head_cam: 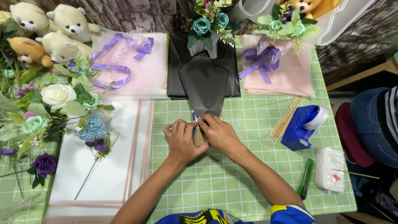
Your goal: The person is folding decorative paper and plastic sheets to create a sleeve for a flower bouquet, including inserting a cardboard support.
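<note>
Two hands (199, 139) pinching grey-wrapped bouquet (204, 89), skewers (285, 118), tape dispenser (302, 126) beside

At the table's (232, 182) centre, both hands meet at the narrow lower end of a wrapped bouquet (204, 89), the left hand (181, 141) just left of the right hand (219, 135). Behind the bouquet lies a stack of wrapping sheets (176, 62). Right of the hands lie wooden sticks (285, 118), then a tape dispenser (302, 126), with a utility knife (305, 178) nearer the person. Loose flowers (58, 108) lie to the left.
</note>
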